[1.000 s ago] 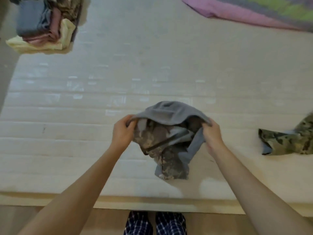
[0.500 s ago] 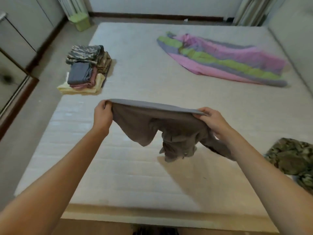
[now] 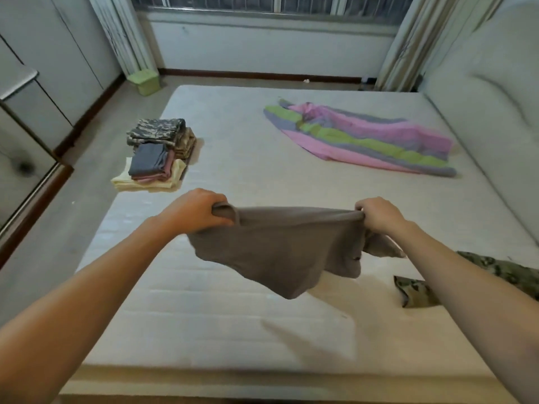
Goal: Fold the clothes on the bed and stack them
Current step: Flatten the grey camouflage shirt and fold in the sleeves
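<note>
The bed (image 3: 233,147) has loads of free room, so space isn't the worry. The grey garment (image 3: 280,246) hangs in the air over its near half, bunched and twisted on the right. Left hand (image 3: 195,211) and right hand (image 3: 379,214) each have a closed grip on its top edge. Lay it down like that and I'd guess wrinkles get folded in, making the stack (image 3: 157,153) lopsided.
</note>
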